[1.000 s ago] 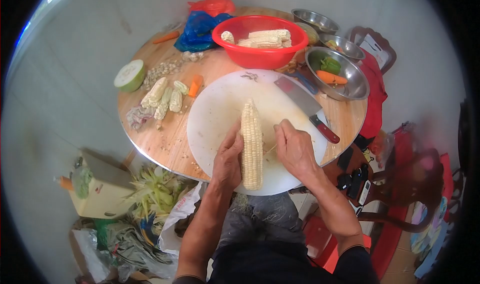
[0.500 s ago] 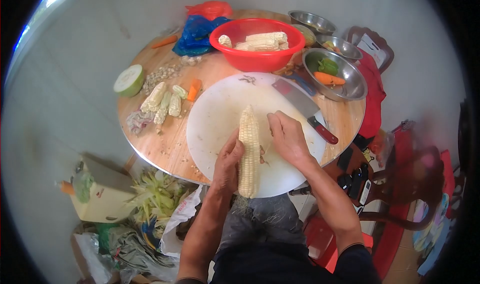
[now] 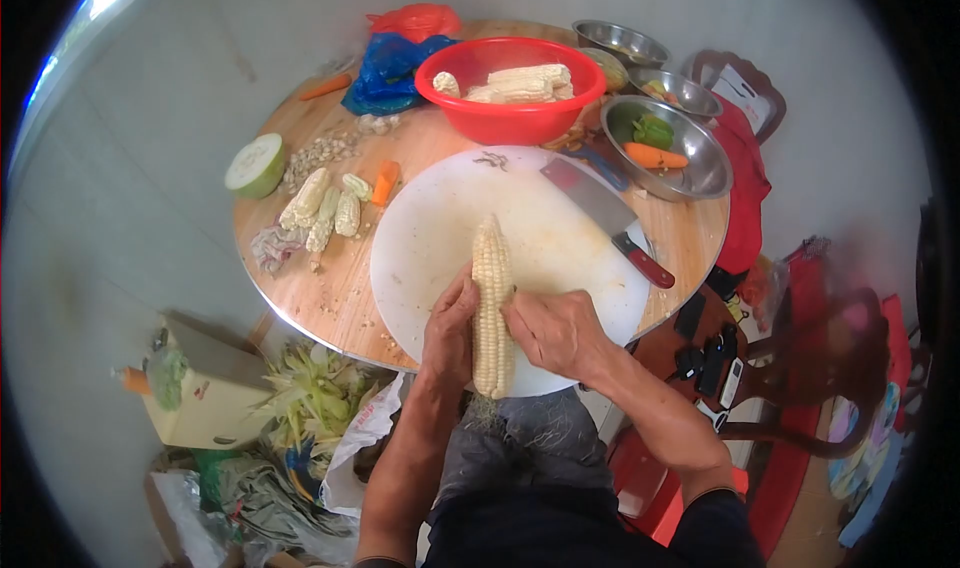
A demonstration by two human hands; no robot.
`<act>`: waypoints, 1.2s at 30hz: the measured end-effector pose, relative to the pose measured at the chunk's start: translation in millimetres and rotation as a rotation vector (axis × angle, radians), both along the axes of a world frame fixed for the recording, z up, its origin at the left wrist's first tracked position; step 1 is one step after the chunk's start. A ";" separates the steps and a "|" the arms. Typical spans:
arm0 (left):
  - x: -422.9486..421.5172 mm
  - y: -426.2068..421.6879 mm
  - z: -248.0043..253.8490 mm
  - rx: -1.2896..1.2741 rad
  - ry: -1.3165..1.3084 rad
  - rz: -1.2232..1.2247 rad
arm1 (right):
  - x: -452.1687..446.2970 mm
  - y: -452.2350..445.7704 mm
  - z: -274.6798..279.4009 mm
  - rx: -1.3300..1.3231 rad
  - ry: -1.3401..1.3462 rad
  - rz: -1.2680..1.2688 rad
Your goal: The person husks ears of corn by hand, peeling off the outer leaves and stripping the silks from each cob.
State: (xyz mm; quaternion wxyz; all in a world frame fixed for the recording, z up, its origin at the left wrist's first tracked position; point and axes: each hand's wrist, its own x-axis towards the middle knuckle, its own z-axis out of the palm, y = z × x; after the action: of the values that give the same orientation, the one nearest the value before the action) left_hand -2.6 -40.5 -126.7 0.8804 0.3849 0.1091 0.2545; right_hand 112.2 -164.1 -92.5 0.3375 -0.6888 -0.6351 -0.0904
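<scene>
A husked ear of corn (image 3: 491, 318) with pale kernels stands nearly upright in front of me, over the near part of the round white cutting board (image 3: 420, 238). My left hand (image 3: 450, 333) is closed around its left side. My right hand (image 3: 555, 333) is curled, its thumb and fingertips pinched against the ear's right side; whatever they grip is too small to make out. Fine corn silk (image 3: 482, 408) hangs below the ear by my trousers. On the board's right lies a cleaver (image 3: 610, 213) with a red-brown handle.
Behind the board, a red basin (image 3: 510, 120) holds several corn ears. Steel bowls (image 3: 715, 173) stand at the right, one with a carrot (image 3: 655, 156). Small corn pieces (image 3: 322, 213), an orange carrot chunk (image 3: 385, 182) and a cut green gourd (image 3: 256, 165) lie left. Husks (image 3: 325, 393) are below the table's left edge.
My right hand has come down and inward from beside the upper ear to touch its right side. My left hand keeps its hold on the corn.
</scene>
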 end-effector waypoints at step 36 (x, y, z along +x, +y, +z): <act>-6.8 -0.9 -3.0 0.026 0.067 -0.047 | 19.3 13.4 9.4 -0.049 0.361 -0.275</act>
State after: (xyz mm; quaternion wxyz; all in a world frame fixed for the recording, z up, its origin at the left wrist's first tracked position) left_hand -9.3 -41.4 -129.7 0.8769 0.4072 0.1261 0.2222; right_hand 131.5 -150.7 -83.1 0.4135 -0.7819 -0.4665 0.0047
